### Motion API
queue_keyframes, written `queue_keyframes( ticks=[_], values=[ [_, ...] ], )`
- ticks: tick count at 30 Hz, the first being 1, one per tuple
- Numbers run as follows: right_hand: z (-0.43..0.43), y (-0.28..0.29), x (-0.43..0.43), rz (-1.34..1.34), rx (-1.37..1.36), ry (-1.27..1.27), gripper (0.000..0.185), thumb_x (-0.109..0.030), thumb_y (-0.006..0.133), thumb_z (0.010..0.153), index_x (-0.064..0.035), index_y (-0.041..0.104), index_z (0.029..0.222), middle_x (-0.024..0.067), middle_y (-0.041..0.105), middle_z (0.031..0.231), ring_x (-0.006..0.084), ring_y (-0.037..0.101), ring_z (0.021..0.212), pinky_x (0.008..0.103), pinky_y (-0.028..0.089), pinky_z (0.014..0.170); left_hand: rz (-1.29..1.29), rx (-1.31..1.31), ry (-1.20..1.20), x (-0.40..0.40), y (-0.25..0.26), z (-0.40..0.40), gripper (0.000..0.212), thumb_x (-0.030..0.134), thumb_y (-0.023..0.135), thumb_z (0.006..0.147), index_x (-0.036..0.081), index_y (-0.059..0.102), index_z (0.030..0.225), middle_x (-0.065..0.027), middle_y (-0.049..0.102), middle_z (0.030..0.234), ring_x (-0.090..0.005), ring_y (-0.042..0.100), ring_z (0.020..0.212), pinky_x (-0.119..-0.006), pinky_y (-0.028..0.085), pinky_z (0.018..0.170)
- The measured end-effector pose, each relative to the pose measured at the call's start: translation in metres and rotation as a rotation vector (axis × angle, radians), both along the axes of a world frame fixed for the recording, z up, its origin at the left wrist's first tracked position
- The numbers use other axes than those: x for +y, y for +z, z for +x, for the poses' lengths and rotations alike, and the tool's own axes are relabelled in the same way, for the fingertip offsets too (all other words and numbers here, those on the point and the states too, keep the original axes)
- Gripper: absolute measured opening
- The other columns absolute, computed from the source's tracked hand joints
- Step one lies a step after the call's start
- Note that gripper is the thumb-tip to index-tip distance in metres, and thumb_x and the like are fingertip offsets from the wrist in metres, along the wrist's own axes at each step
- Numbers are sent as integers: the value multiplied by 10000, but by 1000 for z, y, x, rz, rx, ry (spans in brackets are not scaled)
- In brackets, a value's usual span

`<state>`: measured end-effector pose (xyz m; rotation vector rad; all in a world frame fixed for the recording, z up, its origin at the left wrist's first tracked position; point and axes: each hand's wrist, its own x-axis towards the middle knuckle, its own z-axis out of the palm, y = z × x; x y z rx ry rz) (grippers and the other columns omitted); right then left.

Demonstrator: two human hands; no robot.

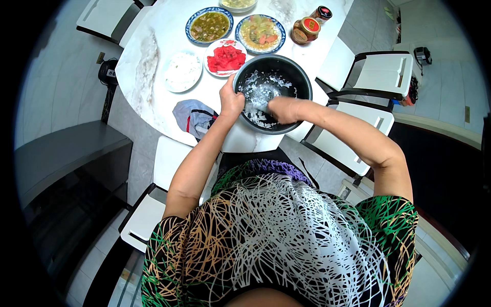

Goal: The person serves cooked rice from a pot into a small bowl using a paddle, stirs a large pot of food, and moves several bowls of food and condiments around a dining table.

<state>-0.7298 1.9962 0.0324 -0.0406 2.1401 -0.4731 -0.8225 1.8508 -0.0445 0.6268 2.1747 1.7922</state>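
A dark rice-cooker inner pot (291, 73) stands at the near edge of the marble-look table, with scattered white cooked rice (255, 86) clinging to its bottom and walls. My left hand (231, 100) grips the pot's left rim, thumb bent over the edge. Inside the pot is my right hand (284, 109), curled and blurred by motion, low over the rice; whether it holds a utensil is not clear. Left of the pot sits a white plate heaped with rice (183, 72). A plate of cut watermelon (225, 58) lies just beyond my left hand.
Farther back on the table (134, 90) are a blue-rimmed plate of green soupy food (209, 26), a similar plate with vegetables (261, 33), a bowl (238, 4) and two lidded jars (305, 30). A grey cloth (195, 117) lies left of my forearm. White chairs (345, 134) surround the table.
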Motion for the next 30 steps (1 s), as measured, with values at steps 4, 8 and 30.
queue_keyframes(
  ticks=[4, 8, 30],
  values=[
    [-20, 10, 27, 266, 145, -73, 282, -7, 562, 775, -17, 641, 1045, 199, 654, 985, 325, 634, 960, 391, 523, 812, 1, 20, -39, 1, 0, -1, 570, -134, 405, 589, -10, 561, 1123, -227, 643, 907, -356, 636, 897, -347, 471, 837],
    [1, -10, -6, 183, 176, -178, 240, -6, 539, 764, 14, 666, 967, 236, 652, 940, 331, 630, 971, 401, 518, 816, 6, 35, -21, 1, 3, 0, 567, -135, 404, 589, -14, 560, 1121, -228, 642, 908, -351, 637, 891, -342, 471, 837],
    [-2, 19, -22, 35, -157, -291, 210, -3, 580, 723, 46, 662, 909, 233, 651, 935, 328, 659, 863, 390, 531, 789, -41, 40, 10, -1, 10, 3, 565, -149, 413, 592, 0, 563, 1116, -229, 646, 910, -355, 639, 888, -352, 475, 824]
  ],
)
